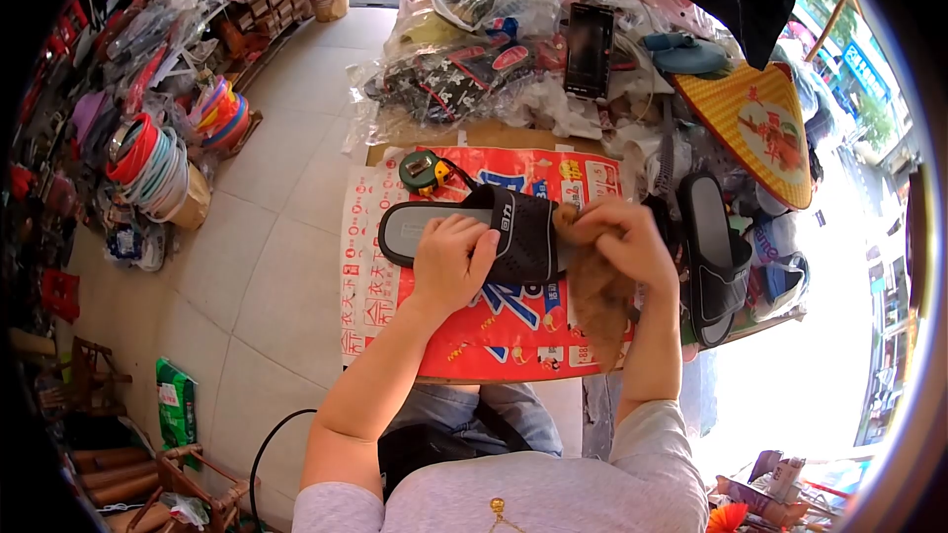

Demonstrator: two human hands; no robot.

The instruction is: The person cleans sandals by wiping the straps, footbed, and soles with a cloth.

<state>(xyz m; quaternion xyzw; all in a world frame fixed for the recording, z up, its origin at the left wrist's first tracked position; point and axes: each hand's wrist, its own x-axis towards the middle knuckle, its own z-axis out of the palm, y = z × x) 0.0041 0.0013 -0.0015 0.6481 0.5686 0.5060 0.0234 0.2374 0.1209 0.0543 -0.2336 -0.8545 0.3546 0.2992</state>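
**Crowded worktop (484, 134) beside a tiled floor (286, 138): a black slide sandal (528, 227) and a brown cloth (600, 301)**

Plastic-wrapped goods (449, 84) heap up along the far side of the worktop, with a smartphone (590, 54) lying among them. To its right are blue-grey shoes (691, 56) and a yellow conical hat (755, 133) printed in red.

A red printed sheet (474, 328) covers the near part. On it, in front of the seated person, the black slide sandal lies sideways, its strap to the right and its grey footbed showing at the left.

The hands are apart from each other. The left hand (454, 259) lies over the sandal, fingers bent onto the footbed and thumb beside the strap; whether it grips or merely presses, I cannot tell. The right hand (624, 239) is clamped on the brown cloth just beside the strap end, and the cloth trails toward the person.

Just beyond the sandal sits a green tape measure (417, 170) with yellow parts. A second slide sandal (713, 262), also black, lies lengthwise near the right edge.
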